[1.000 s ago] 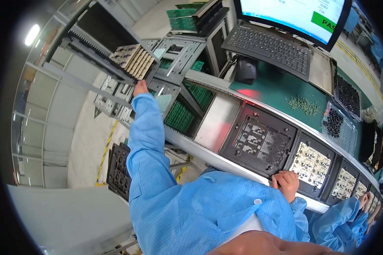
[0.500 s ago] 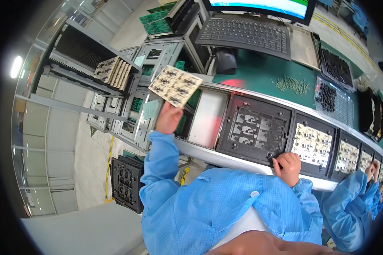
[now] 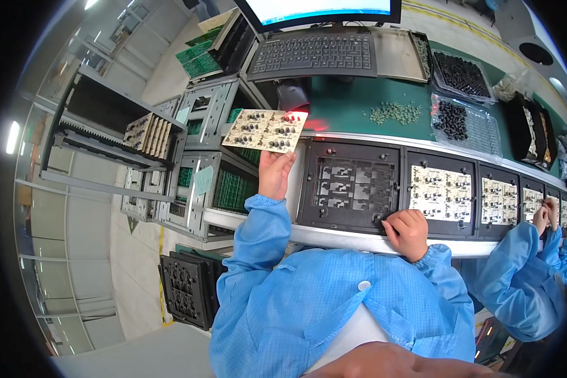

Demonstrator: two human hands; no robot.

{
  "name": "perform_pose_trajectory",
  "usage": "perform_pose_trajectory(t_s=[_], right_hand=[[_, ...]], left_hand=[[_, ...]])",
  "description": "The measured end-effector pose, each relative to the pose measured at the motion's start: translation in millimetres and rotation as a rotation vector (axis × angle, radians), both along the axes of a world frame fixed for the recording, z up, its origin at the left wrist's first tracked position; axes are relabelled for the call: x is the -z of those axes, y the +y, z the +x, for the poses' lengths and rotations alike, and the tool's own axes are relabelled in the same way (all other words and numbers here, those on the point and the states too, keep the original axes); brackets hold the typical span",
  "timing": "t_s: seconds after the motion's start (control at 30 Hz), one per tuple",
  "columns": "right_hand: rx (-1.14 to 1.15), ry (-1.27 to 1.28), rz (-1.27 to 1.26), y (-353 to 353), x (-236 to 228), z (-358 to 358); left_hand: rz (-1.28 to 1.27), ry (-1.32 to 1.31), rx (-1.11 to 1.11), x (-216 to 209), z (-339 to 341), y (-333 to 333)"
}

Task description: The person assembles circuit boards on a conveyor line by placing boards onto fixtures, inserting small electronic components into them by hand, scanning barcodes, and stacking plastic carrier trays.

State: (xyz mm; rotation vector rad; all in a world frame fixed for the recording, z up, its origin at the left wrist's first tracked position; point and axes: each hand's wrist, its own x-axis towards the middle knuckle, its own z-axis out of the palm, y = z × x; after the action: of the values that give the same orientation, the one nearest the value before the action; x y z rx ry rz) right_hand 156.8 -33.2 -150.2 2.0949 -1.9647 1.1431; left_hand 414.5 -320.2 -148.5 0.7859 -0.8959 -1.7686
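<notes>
Gap between board (image 3: 264,130) and frame edge (image 3: 308,183)

So the bench (image 3: 337,104) has a green top and it's pretty busy. Loose heap of little pale-green parts (image 3: 395,113) around the middle, then off to the right a clear tray (image 3: 483,137) with black pieces bunched in its left side, plus a fuller tray (image 3: 467,96) just beyond. Black frames (image 3: 351,184) line the near edge.
</notes>
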Motion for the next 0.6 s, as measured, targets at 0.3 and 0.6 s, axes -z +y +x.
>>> perform_pose_trajectory(t_s=[0.3,0.6], right_hand=[[-0.014,-0.021,-0.01,-1.9,6.9,-3.2],[-0.015,-0.026,-0.012,-3.4,4.8,-0.3]], left_hand=[[0.032,0.027,0.005,4.6,-24.6,2.6],[0.028,0.06,-0.035,-1.5,-32.1,11.6]])
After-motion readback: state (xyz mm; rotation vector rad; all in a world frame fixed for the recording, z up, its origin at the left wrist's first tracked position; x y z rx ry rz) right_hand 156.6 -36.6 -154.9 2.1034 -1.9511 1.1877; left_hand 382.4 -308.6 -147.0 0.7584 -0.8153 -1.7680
